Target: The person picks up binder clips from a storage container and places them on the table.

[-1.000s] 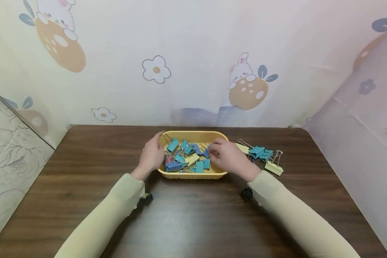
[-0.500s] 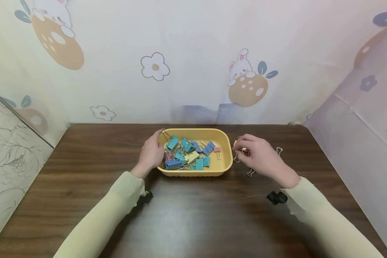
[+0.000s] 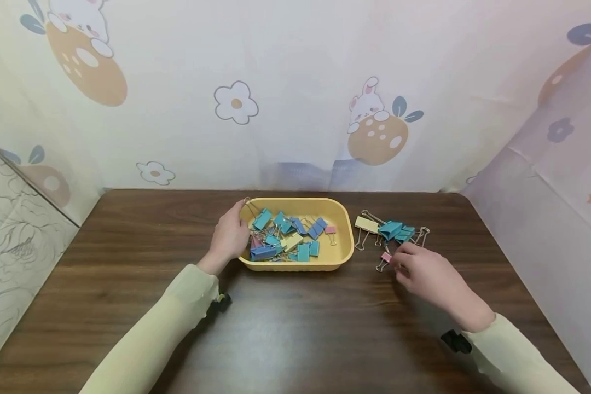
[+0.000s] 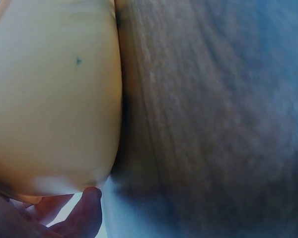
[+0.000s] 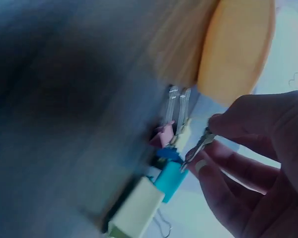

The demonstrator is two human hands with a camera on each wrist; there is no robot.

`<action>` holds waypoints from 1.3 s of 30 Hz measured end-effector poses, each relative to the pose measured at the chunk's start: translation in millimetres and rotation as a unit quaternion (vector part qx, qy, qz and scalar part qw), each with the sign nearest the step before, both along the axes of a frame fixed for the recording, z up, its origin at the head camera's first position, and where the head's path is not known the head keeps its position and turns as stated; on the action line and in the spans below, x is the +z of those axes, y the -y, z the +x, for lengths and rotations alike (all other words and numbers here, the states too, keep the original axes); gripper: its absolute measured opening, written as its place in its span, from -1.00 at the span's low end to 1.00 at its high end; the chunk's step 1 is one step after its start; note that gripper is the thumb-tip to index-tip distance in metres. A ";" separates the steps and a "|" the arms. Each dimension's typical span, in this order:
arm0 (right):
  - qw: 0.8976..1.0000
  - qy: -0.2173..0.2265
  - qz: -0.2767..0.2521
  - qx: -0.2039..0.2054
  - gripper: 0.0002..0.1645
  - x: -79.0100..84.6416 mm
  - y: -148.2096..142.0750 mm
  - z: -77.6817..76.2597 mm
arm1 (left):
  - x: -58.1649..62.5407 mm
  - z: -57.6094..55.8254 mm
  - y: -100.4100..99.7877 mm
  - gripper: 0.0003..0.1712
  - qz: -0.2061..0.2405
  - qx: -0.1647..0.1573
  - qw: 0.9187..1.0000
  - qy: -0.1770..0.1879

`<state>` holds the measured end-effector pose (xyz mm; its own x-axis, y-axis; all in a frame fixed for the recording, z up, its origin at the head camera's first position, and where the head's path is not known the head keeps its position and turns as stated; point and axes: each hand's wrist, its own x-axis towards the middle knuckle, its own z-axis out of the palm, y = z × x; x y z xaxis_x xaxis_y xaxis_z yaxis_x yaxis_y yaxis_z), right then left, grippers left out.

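Observation:
My left hand (image 3: 230,234) grips the left end of a yellow plastic basket (image 3: 346,241), its thumb at the rim; fingertips (image 4: 92,196) show against the basket's wall in the left wrist view. Inside lie several binder clips in teal, blue, yellow and pink, mostly toward the left, with a small pink clip (image 3: 330,230) at the right. To the basket's right, my right hand (image 3: 426,276) pinches a metal binder clip handle (image 5: 202,145) between thumb and finger. Just left of these fingers lies another pink binder clip (image 3: 386,256).
Beyond the right hand, a loose group on the dark wooden table (image 3: 295,323) includes a yellow binder clip (image 3: 366,224) and a teal binder clip (image 3: 390,230). A patterned curtain (image 3: 295,109) hangs along the table's back edge.
My right hand has moved from inside the basket to the loose clips on the right, then nearer me. A small pink clip shows where it was. The left hand stays on the basket.

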<state>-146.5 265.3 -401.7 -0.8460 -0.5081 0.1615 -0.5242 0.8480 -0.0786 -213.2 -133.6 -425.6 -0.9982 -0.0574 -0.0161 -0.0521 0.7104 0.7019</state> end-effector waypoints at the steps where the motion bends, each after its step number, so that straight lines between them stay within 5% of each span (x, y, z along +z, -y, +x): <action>1: 1.000 0.002 0.005 -0.002 -0.84 -1.6 -0.6 1.1 | 0.1 0.2 0.5 -0.40 0.000 0.000 1.000 0.000; 17: 1.000 -0.011 0.022 0.007 -0.79 -20.8 -7.1 5.6 | -0.7 -0.2 -0.3 -0.40 -0.001 -0.001 1.000 0.001; 28: 0.999 -0.039 -0.031 0.006 -0.85 -2.5 8.0 -0.1 | 0.0 2.5 -0.5 -0.41 -0.004 -0.001 1.000 0.004; 39: 0.995 -0.035 -0.078 0.060 -0.87 18.8 62.9 -34.2 | -1.3 1.2 0.3 -0.41 -0.005 -0.002 1.000 -0.002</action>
<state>-180.8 202.4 -382.9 -0.7651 -0.5686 0.3021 -0.6293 0.7596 -0.1641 -211.9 -133.9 -426.9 -0.9985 -0.0534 -0.0118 -0.0466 0.7178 0.6947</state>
